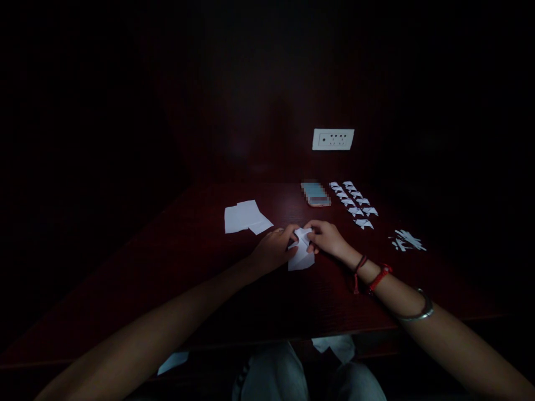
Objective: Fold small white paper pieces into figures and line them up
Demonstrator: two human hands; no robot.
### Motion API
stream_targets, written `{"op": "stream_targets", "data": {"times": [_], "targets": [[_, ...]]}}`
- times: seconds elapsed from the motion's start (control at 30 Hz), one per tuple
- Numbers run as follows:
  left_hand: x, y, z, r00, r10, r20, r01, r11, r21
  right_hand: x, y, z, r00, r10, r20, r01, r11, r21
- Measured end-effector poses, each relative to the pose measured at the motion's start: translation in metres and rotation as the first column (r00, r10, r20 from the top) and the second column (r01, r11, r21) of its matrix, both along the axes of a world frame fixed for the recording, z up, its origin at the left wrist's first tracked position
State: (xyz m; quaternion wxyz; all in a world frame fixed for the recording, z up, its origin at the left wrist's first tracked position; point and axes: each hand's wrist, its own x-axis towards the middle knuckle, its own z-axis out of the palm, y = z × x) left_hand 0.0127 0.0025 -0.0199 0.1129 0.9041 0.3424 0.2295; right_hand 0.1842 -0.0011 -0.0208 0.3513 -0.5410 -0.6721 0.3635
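Note:
A partly folded white paper [301, 255] lies on the dark red table [200, 278] in front of me. My left hand [273, 249] pinches its left side with curled fingers. My right hand [328, 238] grips its top right part, fingers closed over the folds. Red string bracelets and a metal bangle sit on my right wrist and forearm.
Flat white sheets [246, 217] lie left of my hands. A phone [315, 194] rests further back, beside two rows of several small folded paper figures [354, 203]. Paper scraps [407, 240] lie at the right. A white wall socket [332, 139] is behind. The room is dark.

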Motion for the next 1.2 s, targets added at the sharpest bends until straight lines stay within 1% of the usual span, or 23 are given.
{"op": "stream_targets", "data": {"times": [0.2, 0.37, 0.47, 0.57, 0.67, 0.77, 0.93, 1.07, 1.2], "targets": [[0.0, 0.0, 0.0, 1.0, 0.028, 0.007, -0.028, 1.0, -0.013, 0.002, 0.001, -0.003, 0.999, 0.011, -0.05, -0.012, 1.0, -0.029], [0.0, -0.002, 0.004, 0.999, 0.046, 0.001, -0.046, 0.999, 0.005, -0.001, -0.005, 0.001, 0.991, 0.064, -0.121, -0.064, 0.998, 0.01], [-0.001, -0.004, 0.006, 0.997, 0.074, -0.014, -0.074, 0.997, 0.03, -0.003, -0.008, 0.003, 0.984, 0.097, -0.148, -0.096, 0.995, 0.015], [0.001, -0.007, 0.006, 0.992, 0.118, -0.044, -0.115, 0.99, 0.076, -0.004, -0.008, 0.002, 0.982, 0.1, -0.162, -0.1, 0.995, 0.014], [0.002, -0.009, 0.005, 0.983, 0.174, -0.061, -0.165, 0.978, 0.125, -0.005, -0.008, 0.002, 0.982, 0.09, -0.163, -0.094, 0.995, -0.016], [0.003, -0.01, 0.004, 0.981, 0.188, -0.053, -0.179, 0.974, 0.141, -0.007, -0.01, 0.005, 0.979, 0.084, -0.184, -0.097, 0.993, -0.06], [0.001, -0.008, 0.002, 0.981, 0.193, 0.019, -0.194, 0.977, 0.088, -0.008, -0.012, 0.008, 0.959, 0.051, -0.277, -0.099, 0.982, -0.159], [-0.002, -0.004, -0.003, 0.987, 0.126, 0.096, -0.125, 0.992, -0.019, -0.006, -0.01, 0.003, 0.947, 0.058, -0.317, -0.114, 0.98, -0.161], [-0.003, 0.0, -0.004, 0.982, 0.09, 0.163, -0.071, 0.99, -0.119, -0.005, -0.009, 0.0, 0.942, 0.061, -0.331, -0.119, 0.98, -0.157]]}}
